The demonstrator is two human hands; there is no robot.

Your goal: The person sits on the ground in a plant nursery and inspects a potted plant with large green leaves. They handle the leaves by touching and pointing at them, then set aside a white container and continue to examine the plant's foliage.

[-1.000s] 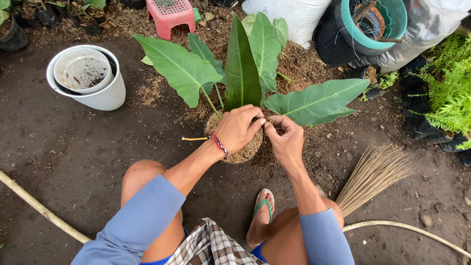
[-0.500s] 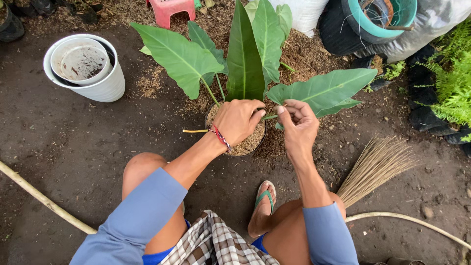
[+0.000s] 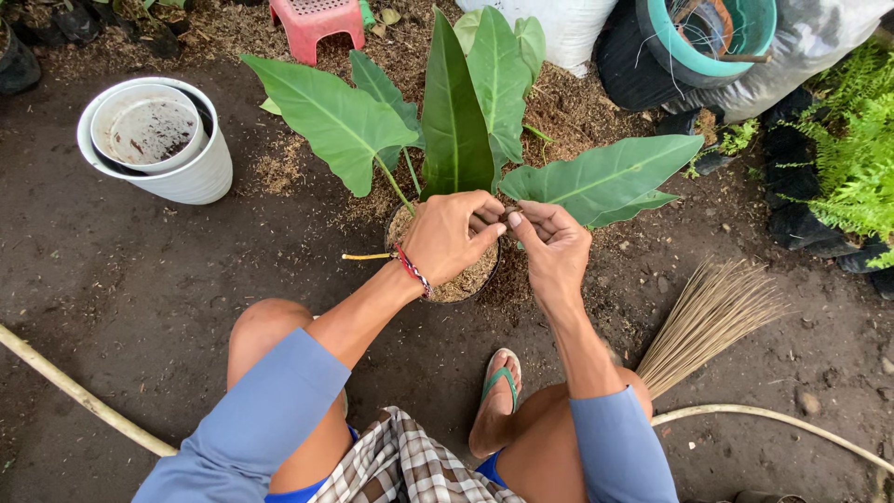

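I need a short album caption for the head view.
Both hands, left hand and right hand, meet over a potted plant on dark soil.

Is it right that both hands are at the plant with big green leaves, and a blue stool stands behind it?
Not quite: the stool is pink, not blue, as the head view shows. Both the left hand and right hand are at the plant.

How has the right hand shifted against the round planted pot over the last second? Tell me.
Barely. The right hand remains at the round planted pot's right rim, fingertips meeting the left hand above the soil.
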